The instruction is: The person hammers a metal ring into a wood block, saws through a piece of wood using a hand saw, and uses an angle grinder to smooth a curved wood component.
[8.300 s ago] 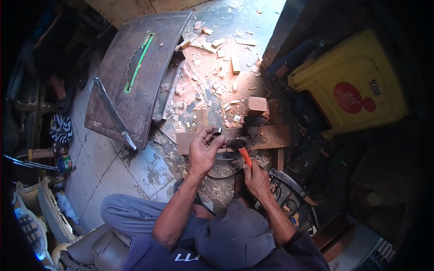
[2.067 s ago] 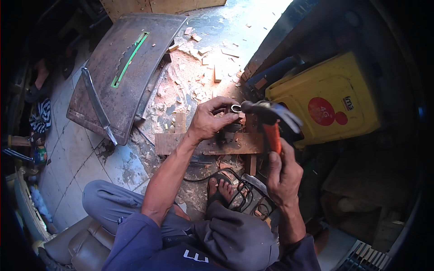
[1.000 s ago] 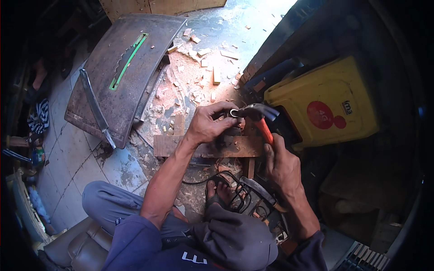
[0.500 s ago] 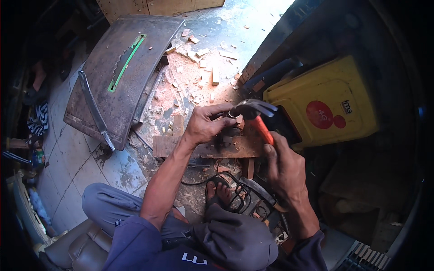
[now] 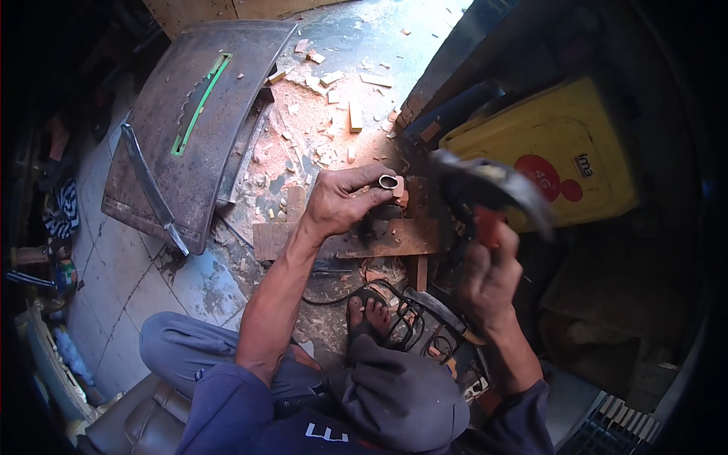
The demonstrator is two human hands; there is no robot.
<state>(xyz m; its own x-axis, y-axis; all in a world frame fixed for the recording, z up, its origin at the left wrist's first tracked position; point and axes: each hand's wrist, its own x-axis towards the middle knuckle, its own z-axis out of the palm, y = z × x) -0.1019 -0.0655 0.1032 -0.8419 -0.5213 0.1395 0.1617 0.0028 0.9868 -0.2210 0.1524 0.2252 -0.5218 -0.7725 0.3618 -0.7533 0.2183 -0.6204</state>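
Note:
My left hand pinches a small metal ring between thumb and fingers. The ring sits at the end of a small reddish wood piece, above a low wooden plank; whether it is fitted around the wood I cannot tell. My right hand is wrapped round the orange handle of a claw hammer. The hammer is raised to the right of the ring, apart from it, and its metal head is smeared by motion.
A rusty metal saw table with a toothed blade in a green-edged slot stands at left, a long blade on it. Wood offcuts and sawdust cover the floor beyond. A yellow panel is at right. Near my foot lie a black cable and a wood-handled knife.
The hammer has swung up and right, away from the ring, with my right hand. My left hand keeps its pinch on the ring in nearly the same place. The whole view has shifted slightly.

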